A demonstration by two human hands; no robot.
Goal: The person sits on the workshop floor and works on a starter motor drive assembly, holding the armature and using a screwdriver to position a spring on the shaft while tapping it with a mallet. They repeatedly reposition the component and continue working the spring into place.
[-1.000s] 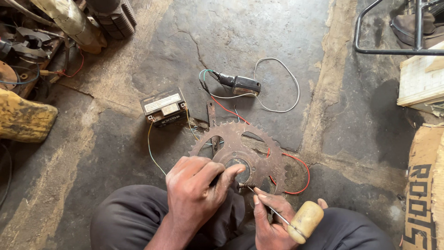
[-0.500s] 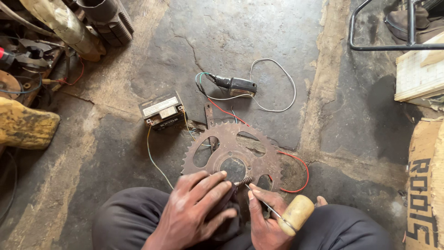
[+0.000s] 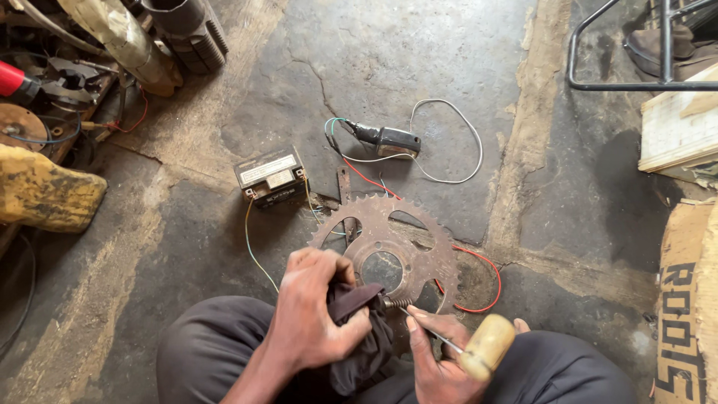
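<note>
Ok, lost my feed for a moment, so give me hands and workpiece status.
Left hand gripping dark cloth around a part. Right hand holding wooden-handled screwdriver, tip at small spring. Rusty sprocket flat on floor beneath. Red wire alongside.

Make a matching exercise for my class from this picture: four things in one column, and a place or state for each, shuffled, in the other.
Things:
1. rusty sprocket
2. dark cloth
3. screwdriver
4. small battery

Places or states:
A. gripped in the left hand
B. flat on the floor, red wire beside it
C. on the floor, beyond the sprocket to the left
D. held in the right hand

Pairs: 1-B, 2-A, 3-D, 4-C
</note>
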